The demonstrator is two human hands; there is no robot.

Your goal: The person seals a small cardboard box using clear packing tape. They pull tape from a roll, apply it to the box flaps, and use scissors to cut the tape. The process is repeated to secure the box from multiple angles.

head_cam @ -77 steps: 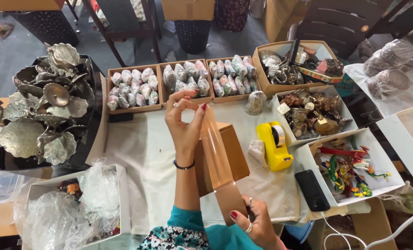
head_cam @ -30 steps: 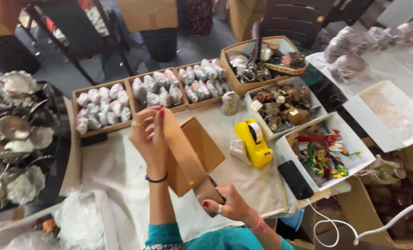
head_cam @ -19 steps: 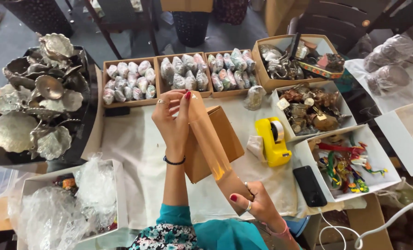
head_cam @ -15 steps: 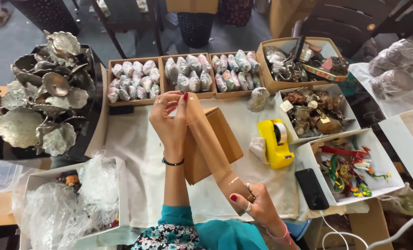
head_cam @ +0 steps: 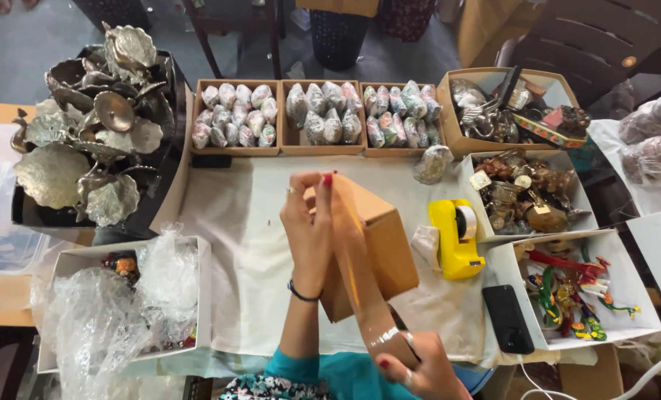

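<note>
My left hand point(head_cam: 308, 226) pinches the far end of a long strip of clear brown packing tape point(head_cam: 356, 270) above a small brown cardboard box point(head_cam: 386, 248) that stands on the white table cover. My right hand point(head_cam: 412, 367), near the bottom edge of the view, grips the near end of the same strip. The tape runs stretched between both hands, over the box's left side. A yellow tape dispenser point(head_cam: 456, 237) lies just right of the box.
Three wooden trays of wrapped items point(head_cam: 234, 118) line the back. Metal leaf-shaped dishes point(head_cam: 94, 141) pile up at left. White boxes with plastic wrap point(head_cam: 123, 304), metal figurines point(head_cam: 523, 196) and coloured trinkets point(head_cam: 575, 292) surround the work area. A black phone point(head_cam: 508, 318) lies at right.
The tape strip stays stretched between both hands over the box. My hands shifted only slightly, and the camera view wobbled.
</note>
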